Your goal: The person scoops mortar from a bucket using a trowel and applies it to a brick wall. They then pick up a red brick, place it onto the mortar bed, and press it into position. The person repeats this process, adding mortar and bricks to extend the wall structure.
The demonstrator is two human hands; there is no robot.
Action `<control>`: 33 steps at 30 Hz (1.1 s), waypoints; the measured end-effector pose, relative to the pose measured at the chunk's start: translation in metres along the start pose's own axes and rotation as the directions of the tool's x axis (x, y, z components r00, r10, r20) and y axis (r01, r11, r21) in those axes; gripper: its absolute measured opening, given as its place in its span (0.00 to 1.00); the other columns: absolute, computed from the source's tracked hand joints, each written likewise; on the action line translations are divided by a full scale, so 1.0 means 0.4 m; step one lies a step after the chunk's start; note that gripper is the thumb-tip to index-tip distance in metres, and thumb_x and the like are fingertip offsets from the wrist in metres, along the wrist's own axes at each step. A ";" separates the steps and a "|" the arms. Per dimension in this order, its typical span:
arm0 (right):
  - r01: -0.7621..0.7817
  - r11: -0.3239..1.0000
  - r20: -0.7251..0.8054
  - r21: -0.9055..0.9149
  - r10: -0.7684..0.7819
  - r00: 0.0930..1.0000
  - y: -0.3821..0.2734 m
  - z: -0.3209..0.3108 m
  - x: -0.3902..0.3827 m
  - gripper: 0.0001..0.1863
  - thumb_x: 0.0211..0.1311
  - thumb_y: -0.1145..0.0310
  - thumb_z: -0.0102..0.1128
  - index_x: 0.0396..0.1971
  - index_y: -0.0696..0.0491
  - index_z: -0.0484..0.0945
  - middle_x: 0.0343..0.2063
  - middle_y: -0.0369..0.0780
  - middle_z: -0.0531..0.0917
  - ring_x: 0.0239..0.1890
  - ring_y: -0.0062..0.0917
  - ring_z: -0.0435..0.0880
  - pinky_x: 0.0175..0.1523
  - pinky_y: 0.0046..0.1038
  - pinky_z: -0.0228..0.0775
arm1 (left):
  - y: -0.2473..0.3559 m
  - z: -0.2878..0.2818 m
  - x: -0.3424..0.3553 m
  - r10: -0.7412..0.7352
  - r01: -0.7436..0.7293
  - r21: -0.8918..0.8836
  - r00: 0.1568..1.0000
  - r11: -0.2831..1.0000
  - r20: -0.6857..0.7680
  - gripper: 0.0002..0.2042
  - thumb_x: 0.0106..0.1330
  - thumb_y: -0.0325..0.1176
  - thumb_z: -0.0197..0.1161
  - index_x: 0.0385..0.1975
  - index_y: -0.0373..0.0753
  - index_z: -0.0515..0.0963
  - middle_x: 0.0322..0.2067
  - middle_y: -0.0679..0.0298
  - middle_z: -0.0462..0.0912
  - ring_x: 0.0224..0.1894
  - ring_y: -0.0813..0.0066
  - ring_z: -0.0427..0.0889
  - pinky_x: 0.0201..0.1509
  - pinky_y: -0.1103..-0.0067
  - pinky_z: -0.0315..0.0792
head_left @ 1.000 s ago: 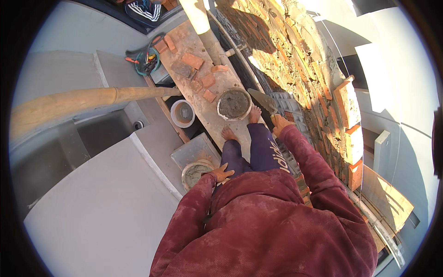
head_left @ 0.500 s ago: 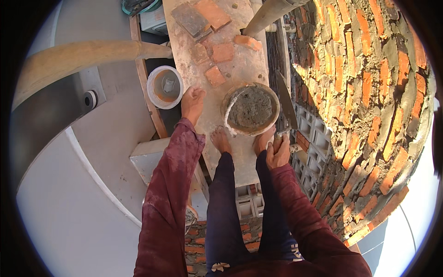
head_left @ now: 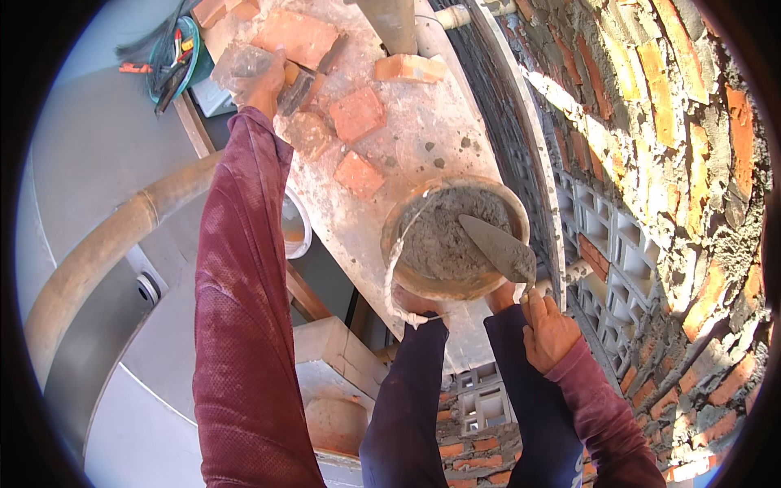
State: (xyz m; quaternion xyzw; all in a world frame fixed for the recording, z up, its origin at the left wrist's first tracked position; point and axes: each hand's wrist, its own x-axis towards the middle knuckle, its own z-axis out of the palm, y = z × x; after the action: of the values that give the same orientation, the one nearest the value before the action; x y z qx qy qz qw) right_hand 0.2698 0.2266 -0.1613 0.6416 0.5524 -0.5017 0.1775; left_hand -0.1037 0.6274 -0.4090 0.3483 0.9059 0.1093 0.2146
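Observation:
My left hand reaches to the far left of the plank and is closed on a greyish brick. Part of its fingers is hidden behind that brick. Close by lie a large orange brick and several broken pieces, one of them a square brick piece. My right hand grips the handle of a trowel. The blade slants over the right side of a round bucket, with its tip at the grey mortar. This bucket has a white rope handle and stands by my feet.
A wooden plank platform runs away from me. The brick wall rises along the right, with grey vent blocks low down. A white bucket, a curved bamboo pole and a teal tool container are on the left.
My left hand has gone from beside the white bucket to the far bricks and closed on a greyish one. My right hand has swung the trowel from beside the mortar bucket to over it.

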 end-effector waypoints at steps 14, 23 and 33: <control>0.184 0.974 -0.303 0.133 -0.136 0.943 -0.058 -0.013 0.057 0.30 0.57 0.65 0.61 0.60 0.55 0.67 0.53 0.48 0.71 0.54 0.42 0.73 0.59 0.42 0.64 | -0.184 -0.496 -0.381 0.249 0.584 -0.705 0.671 0.403 0.698 0.35 0.58 0.56 0.50 0.64 0.42 0.61 0.61 0.48 0.63 0.56 0.45 0.71 0.51 0.52 0.72; 0.080 0.204 -0.045 0.976 -0.172 0.984 -0.419 -0.234 -0.400 0.54 0.58 0.48 0.64 0.72 0.50 0.35 0.65 0.56 0.57 0.65 0.44 0.63 0.64 0.42 0.63 | -0.127 -1.038 -1.172 0.377 0.773 -0.569 0.456 0.281 0.806 0.46 0.43 0.48 0.68 0.67 0.44 0.57 0.60 0.54 0.67 0.58 0.51 0.71 0.56 0.52 0.71; 0.618 0.290 -0.651 0.731 0.024 0.759 -0.246 -0.647 -1.093 0.62 0.41 0.54 0.77 0.70 0.62 0.43 0.64 0.52 0.60 0.68 0.35 0.60 0.70 0.33 0.50 | 0.295 -1.278 -1.599 0.752 0.386 -0.657 -0.184 0.648 0.634 0.56 0.44 0.50 0.72 0.71 0.37 0.44 0.68 0.56 0.54 0.69 0.64 0.56 0.71 0.68 0.53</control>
State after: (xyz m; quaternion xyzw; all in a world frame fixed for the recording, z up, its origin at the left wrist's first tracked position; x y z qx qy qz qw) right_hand 0.3480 0.2290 0.3503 0.6154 0.3104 -0.5390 -0.4841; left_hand 0.1530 0.2553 0.2838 0.3403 0.2010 0.1778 0.9012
